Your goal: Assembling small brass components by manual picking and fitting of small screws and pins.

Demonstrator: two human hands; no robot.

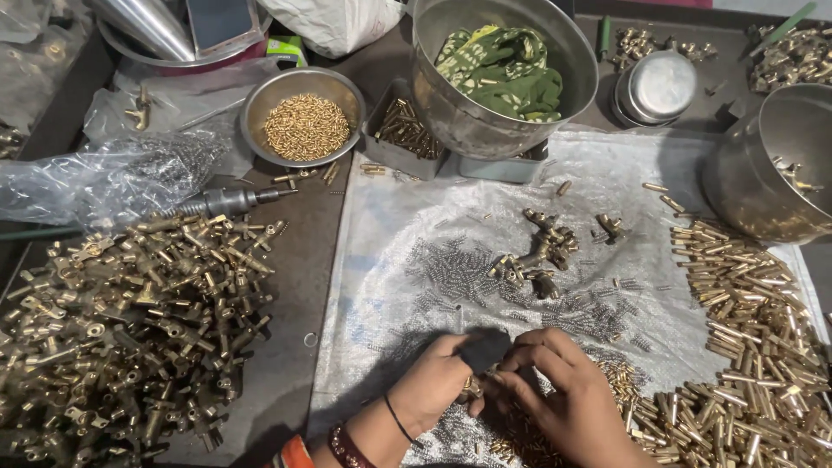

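Both hands pinched together at the table's near edge — left hand [438,381] and right hand [563,390] each grasping a small brass fitting [475,387], close for fine control.

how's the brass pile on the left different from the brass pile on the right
The left pile holds branched, valve-like fittings tangled at all angles; the right pile holds plain straight pins lying flat, many roughly parallel. The left pile sits on the bare dark table; the right pile lies on the clear plastic sheet. The right pile reaches up to the right hand; the left pile lies apart from the left hand. Both are brass-coloured and loose.
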